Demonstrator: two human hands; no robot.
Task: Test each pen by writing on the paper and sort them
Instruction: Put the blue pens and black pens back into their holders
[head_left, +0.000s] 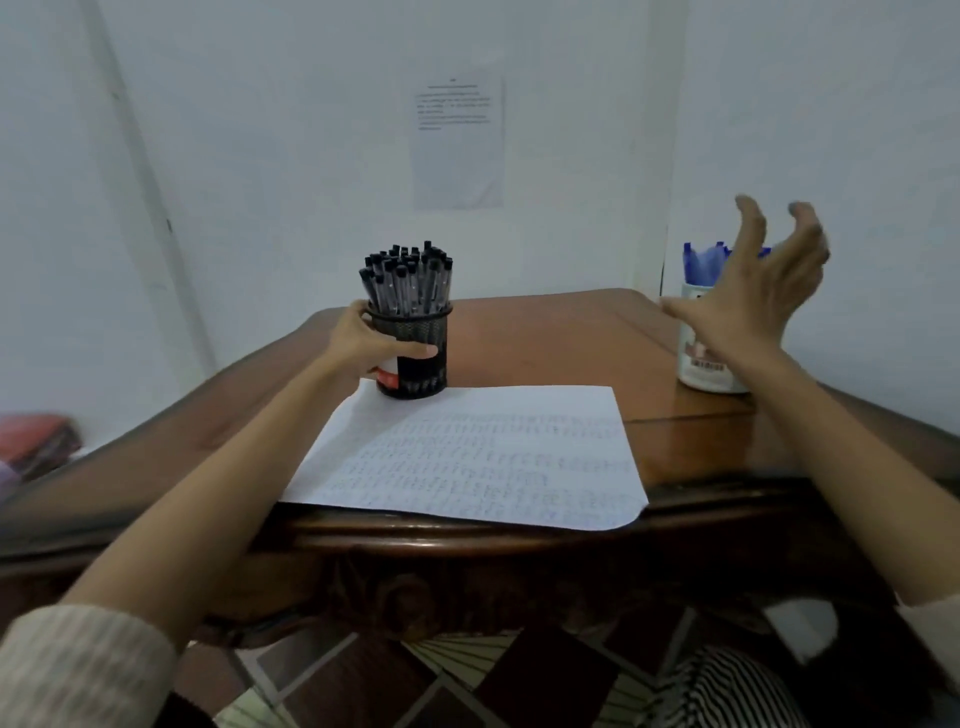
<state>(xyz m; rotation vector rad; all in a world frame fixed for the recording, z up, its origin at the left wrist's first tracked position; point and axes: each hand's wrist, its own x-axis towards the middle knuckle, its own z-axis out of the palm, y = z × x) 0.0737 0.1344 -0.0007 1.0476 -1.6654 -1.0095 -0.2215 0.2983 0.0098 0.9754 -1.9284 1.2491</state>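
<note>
at the bottom of the frame my pale knitted sleeve (78, 665) and a striped garment (727, 691) show above patterned floor tiles (363, 670). past the carved front of the counter (561, 338), mid-frame, lies the paper (467, 457), its near edge reaching the counter's rim. it is covered with many faint rows of scribble, so i judge a good share of the testing is already done. no pen lies loose on it or in either of my hands, so no test is under way right now.

beyond the paper, left of centre, my left hand (358, 343) is wrapped round the black mesh holder (421, 353), thumb across its front. the holder stands on the paper's far corner, packed with upright black-capped pens (408, 280). at the right of the frame my right hand (753, 301) is up in the air, fingers spread and lightly hooked, holding nothing, in front of a white cup (706, 371) of blue pens (698, 262). so two groups stand well apart; which is tested and which waits i cannot tell.

the holder takes some writing room, and the cup stands near the counter's far right edge, where i reckon my raised hand could knock it. at the left edge lies a red bundle (34, 436), off the counter. farthest, upper centre, a printed sheet (457, 140) is stuck on the wall.
</note>
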